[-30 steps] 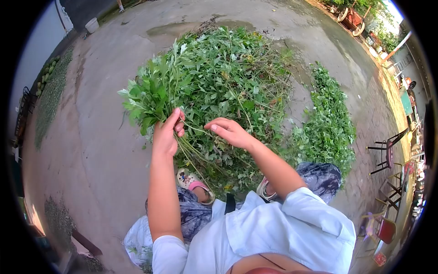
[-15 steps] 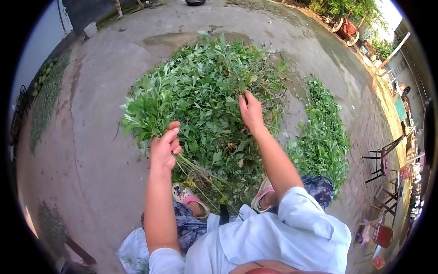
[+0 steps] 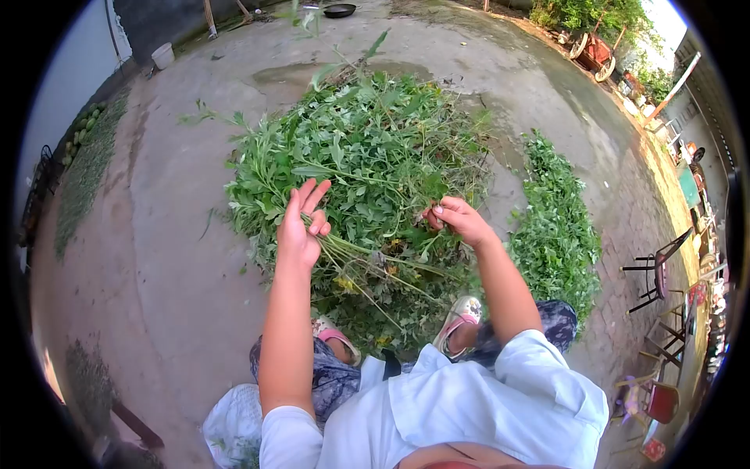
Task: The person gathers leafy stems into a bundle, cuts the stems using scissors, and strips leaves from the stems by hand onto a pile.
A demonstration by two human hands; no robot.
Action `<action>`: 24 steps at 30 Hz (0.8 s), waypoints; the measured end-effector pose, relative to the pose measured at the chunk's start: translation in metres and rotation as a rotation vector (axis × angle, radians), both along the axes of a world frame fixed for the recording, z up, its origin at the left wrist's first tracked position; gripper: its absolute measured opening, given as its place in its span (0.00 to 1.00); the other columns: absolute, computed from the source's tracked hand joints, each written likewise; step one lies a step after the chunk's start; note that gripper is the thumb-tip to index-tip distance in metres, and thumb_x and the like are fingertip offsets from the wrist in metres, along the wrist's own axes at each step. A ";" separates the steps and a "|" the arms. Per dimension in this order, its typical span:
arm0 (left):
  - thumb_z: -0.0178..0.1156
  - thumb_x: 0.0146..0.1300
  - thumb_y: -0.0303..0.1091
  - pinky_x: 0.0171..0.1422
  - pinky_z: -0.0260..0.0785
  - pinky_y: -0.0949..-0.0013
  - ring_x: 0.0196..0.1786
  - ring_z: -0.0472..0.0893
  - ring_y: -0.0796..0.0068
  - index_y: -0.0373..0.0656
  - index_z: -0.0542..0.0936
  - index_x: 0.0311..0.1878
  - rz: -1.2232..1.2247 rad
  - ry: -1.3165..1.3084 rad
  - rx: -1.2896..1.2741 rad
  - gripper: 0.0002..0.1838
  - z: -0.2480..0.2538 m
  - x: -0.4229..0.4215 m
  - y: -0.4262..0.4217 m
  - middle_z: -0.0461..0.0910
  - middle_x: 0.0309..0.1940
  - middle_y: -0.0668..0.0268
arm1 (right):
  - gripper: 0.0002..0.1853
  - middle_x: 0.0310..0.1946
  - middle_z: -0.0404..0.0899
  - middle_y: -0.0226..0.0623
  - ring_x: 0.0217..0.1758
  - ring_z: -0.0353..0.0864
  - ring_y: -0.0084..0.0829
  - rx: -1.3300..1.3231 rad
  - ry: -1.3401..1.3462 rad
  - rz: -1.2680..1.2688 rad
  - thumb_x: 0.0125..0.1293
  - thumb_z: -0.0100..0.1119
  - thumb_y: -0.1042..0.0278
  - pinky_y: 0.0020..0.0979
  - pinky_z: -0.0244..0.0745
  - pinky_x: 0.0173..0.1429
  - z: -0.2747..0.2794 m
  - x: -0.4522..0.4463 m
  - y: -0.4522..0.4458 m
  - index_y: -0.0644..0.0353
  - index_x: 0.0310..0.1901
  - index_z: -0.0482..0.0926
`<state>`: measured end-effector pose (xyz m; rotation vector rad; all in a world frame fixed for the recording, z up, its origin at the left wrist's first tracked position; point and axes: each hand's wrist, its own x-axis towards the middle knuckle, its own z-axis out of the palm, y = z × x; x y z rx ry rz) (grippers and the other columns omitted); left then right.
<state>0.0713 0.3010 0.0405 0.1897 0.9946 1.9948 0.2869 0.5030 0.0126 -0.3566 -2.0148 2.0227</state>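
Observation:
A large heap of cut leafy green plants (image 3: 367, 148) lies on the concrete between my feet and beyond. My left hand (image 3: 301, 227) is at the heap's near left side, gripping a bunch of long plant stems (image 3: 351, 254). Two of its fingers are raised off the bunch. The stems' bare ends point down and right, towards my shoes, and their leafy tops spread out beyond the hand. Over the heap's near right side, my right hand (image 3: 461, 221) has thumb and fingers pinched together on a small leafy sprig (image 3: 432, 205). The fingertips partly hide it.
A smaller pile of green leaves (image 3: 555, 227) lies to the right. A white sack (image 3: 234, 426) sits by my left leg. Chairs (image 3: 655, 270) stand at the right, and a white bucket (image 3: 162, 55) and a dark pan (image 3: 340, 11) are at the back.
My right hand has come back towards me and slightly right, its fingers now pinched. Two fingers of my left hand have lifted while the stems stay held. Leafy tops now stick up higher.

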 end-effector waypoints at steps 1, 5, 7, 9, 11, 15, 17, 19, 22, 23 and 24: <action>0.36 0.68 0.47 0.24 0.52 0.79 0.17 0.55 0.85 0.41 0.65 0.55 0.032 -0.004 0.038 0.22 0.001 -0.001 0.001 0.71 0.53 0.59 | 0.11 0.23 0.70 0.26 0.34 0.68 0.21 -0.023 -0.064 0.062 0.65 0.46 0.64 0.27 0.61 0.53 -0.001 0.005 -0.002 0.63 0.37 0.73; 0.37 0.68 0.46 0.25 0.53 0.79 0.18 0.55 0.85 0.46 0.67 0.53 0.026 -0.038 0.261 0.19 0.002 -0.010 -0.002 0.73 0.50 0.60 | 0.11 0.28 0.74 0.28 0.40 0.71 0.23 0.030 -0.117 0.205 0.65 0.45 0.66 0.28 0.60 0.55 -0.013 0.012 -0.001 0.62 0.44 0.73; 0.41 0.68 0.44 0.24 0.53 0.80 0.19 0.57 0.86 0.44 0.68 0.52 0.080 -0.034 0.254 0.17 0.000 -0.014 -0.002 0.73 0.39 0.67 | 0.21 0.32 0.75 0.31 0.41 0.71 0.24 0.012 -0.127 0.230 0.63 0.48 0.65 0.29 0.59 0.56 -0.006 0.006 -0.005 0.61 0.57 0.64; 0.42 0.67 0.43 0.24 0.54 0.80 0.21 0.59 0.85 0.44 0.69 0.47 0.123 -0.037 0.246 0.14 -0.001 -0.016 -0.001 0.68 0.29 0.71 | 0.34 0.39 0.74 0.35 0.43 0.71 0.26 0.018 -0.130 0.050 0.60 0.53 0.62 0.30 0.59 0.57 0.007 -0.001 -0.018 0.58 0.65 0.50; 0.43 0.67 0.42 0.25 0.54 0.80 0.22 0.60 0.84 0.46 0.70 0.43 0.104 -0.036 0.235 0.11 -0.001 -0.012 -0.001 0.65 0.27 0.71 | 0.43 0.44 0.73 0.41 0.45 0.71 0.28 0.135 -0.117 0.012 0.58 0.57 0.58 0.31 0.59 0.57 0.027 -0.016 -0.029 0.56 0.67 0.39; 0.44 0.67 0.42 0.25 0.54 0.78 0.23 0.61 0.83 0.49 0.69 0.38 -0.003 -0.028 0.221 0.09 0.001 0.001 0.003 0.66 0.26 0.71 | 0.29 0.37 0.71 0.39 0.42 0.71 0.30 0.367 0.025 -0.266 0.61 0.53 0.57 0.34 0.64 0.54 0.048 -0.057 -0.044 0.58 0.60 0.56; 0.44 0.67 0.43 0.26 0.54 0.78 0.23 0.61 0.83 0.49 0.68 0.39 -0.018 -0.004 0.163 0.09 0.000 0.007 0.005 0.66 0.26 0.71 | 0.22 0.32 0.71 0.36 0.37 0.71 0.29 0.377 0.001 -0.278 0.63 0.51 0.57 0.35 0.66 0.52 0.047 -0.068 -0.036 0.60 0.54 0.64; 0.44 0.67 0.44 0.26 0.53 0.78 0.22 0.60 0.83 0.49 0.67 0.39 -0.017 -0.001 0.175 0.09 -0.003 0.005 0.004 0.65 0.24 0.72 | 0.13 0.21 0.62 0.27 0.25 0.65 0.23 -0.336 0.334 -0.342 0.66 0.45 0.56 0.35 0.70 0.44 0.039 -0.074 -0.024 0.58 0.34 0.68; 0.44 0.66 0.45 0.25 0.52 0.78 0.21 0.58 0.84 0.50 0.66 0.37 0.055 -0.012 0.226 0.10 -0.007 -0.005 -0.004 0.61 0.22 0.74 | 0.14 0.14 0.52 0.24 0.16 0.50 0.20 -0.709 0.491 -0.759 0.68 0.39 0.56 0.28 0.56 0.25 0.019 -0.047 0.022 0.54 0.27 0.61; 0.44 0.66 0.45 0.25 0.52 0.78 0.21 0.58 0.84 0.50 0.66 0.37 0.061 -0.008 0.226 0.10 -0.007 -0.008 -0.007 0.61 0.22 0.74 | 0.12 0.14 0.52 0.23 0.16 0.49 0.19 -0.835 0.496 -0.979 0.67 0.38 0.59 0.26 0.52 0.23 0.007 -0.034 0.044 0.54 0.29 0.62; 0.44 0.67 0.45 0.25 0.51 0.78 0.21 0.58 0.84 0.49 0.67 0.38 0.049 -0.026 0.225 0.10 -0.009 -0.011 -0.010 0.62 0.23 0.74 | 0.10 0.14 0.51 0.23 0.15 0.48 0.19 -0.866 0.483 -1.175 0.67 0.38 0.61 0.25 0.50 0.21 -0.004 -0.020 0.063 0.54 0.29 0.62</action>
